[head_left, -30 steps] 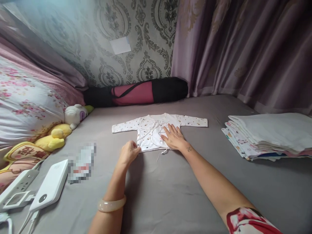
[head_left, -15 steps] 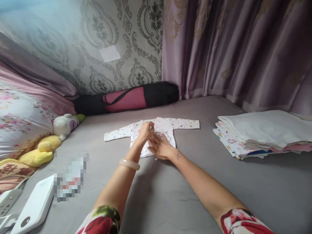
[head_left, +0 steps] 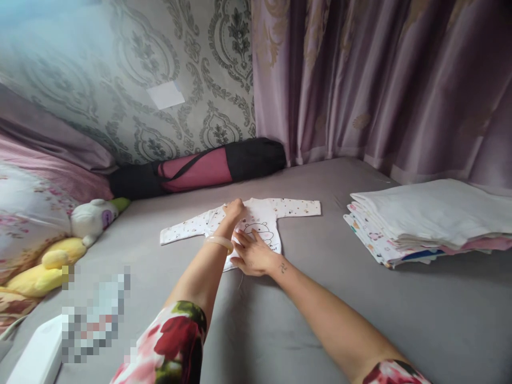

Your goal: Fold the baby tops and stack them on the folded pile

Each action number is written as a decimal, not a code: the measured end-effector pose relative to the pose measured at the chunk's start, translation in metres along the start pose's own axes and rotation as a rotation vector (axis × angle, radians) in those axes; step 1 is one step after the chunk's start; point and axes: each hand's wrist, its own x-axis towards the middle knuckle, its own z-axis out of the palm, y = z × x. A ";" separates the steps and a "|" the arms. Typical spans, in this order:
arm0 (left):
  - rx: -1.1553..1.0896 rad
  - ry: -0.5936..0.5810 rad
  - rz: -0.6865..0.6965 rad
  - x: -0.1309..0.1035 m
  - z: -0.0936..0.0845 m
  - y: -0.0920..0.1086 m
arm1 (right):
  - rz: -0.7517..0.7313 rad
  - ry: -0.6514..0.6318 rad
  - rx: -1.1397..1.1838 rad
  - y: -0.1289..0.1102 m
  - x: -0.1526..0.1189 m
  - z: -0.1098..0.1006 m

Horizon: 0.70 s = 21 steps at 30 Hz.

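While the baby shirt (head_left: 260, 226) lies spread flat on the grey bed (head_left: 328, 298), sleeves out to either side, both hands are on it. Left hand (head_left: 234, 209) sits at the neckline, fingers curled — whether it pinches the cloth I cannot tell. Right hand (head_left: 251, 254) lies flat and open on the lower hem, pressing it down, gripping nothing. A pale bangle (head_left: 219, 242) rings the left wrist. Well apart to the right sits a stack of folded cloths (head_left: 424, 224); a rolled mat bag (head_left: 200, 168) lies against the wall, and plush toys (head_left: 68, 240) rest at the left edge.
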 end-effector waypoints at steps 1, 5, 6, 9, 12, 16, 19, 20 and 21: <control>0.024 0.020 -0.010 0.000 0.001 0.000 | 0.006 -0.006 0.002 0.000 0.000 -0.001; 0.105 0.168 0.083 -0.006 0.009 0.002 | 0.019 -0.021 0.007 -0.002 0.001 -0.003; 0.105 0.211 0.166 -0.006 0.012 0.003 | 0.020 -0.023 0.008 -0.003 0.002 -0.004; 0.031 0.203 0.524 -0.004 0.021 0.007 | 0.023 -0.034 0.011 -0.003 0.002 -0.007; -0.023 0.060 0.685 0.003 0.031 0.008 | 0.029 -0.054 0.039 -0.003 0.002 -0.012; 0.020 -0.060 0.624 0.007 0.038 0.009 | 0.040 -0.177 0.076 -0.010 0.001 -0.020; 0.050 -0.094 0.605 0.003 0.036 0.010 | 0.041 -0.274 0.079 -0.021 -0.001 -0.025; 0.059 -0.100 0.603 0.001 0.036 0.010 | 0.037 -0.300 0.078 -0.025 -0.001 -0.028; 0.069 -0.102 0.602 0.000 0.035 0.011 | 0.028 -0.327 0.079 -0.029 -0.002 -0.032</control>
